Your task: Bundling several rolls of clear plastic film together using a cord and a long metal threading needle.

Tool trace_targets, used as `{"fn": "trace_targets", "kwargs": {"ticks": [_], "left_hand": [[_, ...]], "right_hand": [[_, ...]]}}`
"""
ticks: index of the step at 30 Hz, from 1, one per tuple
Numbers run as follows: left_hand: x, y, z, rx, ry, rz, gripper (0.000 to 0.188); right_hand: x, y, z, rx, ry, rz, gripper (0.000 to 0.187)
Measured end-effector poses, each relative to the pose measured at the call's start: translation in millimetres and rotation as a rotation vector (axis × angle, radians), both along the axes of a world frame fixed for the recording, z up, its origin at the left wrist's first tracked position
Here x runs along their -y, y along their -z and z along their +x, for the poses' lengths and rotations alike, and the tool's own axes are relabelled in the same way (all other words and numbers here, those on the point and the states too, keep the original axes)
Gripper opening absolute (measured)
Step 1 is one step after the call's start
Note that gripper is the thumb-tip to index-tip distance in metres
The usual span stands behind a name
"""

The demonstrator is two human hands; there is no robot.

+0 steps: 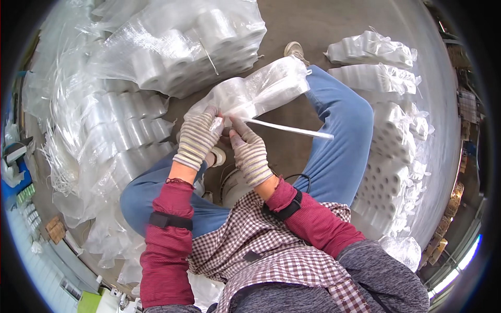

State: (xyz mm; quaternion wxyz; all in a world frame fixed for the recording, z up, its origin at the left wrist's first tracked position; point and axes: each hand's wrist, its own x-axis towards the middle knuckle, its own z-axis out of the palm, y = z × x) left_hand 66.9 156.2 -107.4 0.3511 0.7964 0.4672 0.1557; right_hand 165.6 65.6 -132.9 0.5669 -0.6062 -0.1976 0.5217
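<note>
My left hand (198, 136), in a striped knit glove, pinches the gathered neck of a clear plastic bag (261, 88) packed with white rolls. The bag rests across my right knee. My right hand (249, 151), gloved the same way, grips a white strap (292, 129) close beside the bag's neck. The strap runs out to the right over my blue trouser leg. Both hands meet at the bag's mouth, almost touching.
A big woven sack of rolls (182, 47) lies at upper left, with more clear bagged rolls (125, 130) and loose white straps (57, 156) on the left. Tied bags (373, 49) and stacked packs of rolls (391, 167) fill the right. Bare concrete floor (323, 21) lies ahead.
</note>
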Motion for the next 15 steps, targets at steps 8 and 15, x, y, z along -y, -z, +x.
{"fn": "trace_targets", "kwargs": {"ticks": [8,15], "left_hand": [[-6,26,1,0.117,-0.262,-0.216,0.018],[-10,22,3,0.04,-0.238,-0.224,0.015]], "right_hand": [[-16,-47,42,0.789,-0.537,-0.12,0.036],[-4,-48,1,-0.32,-0.004,-0.164,0.046]]}}
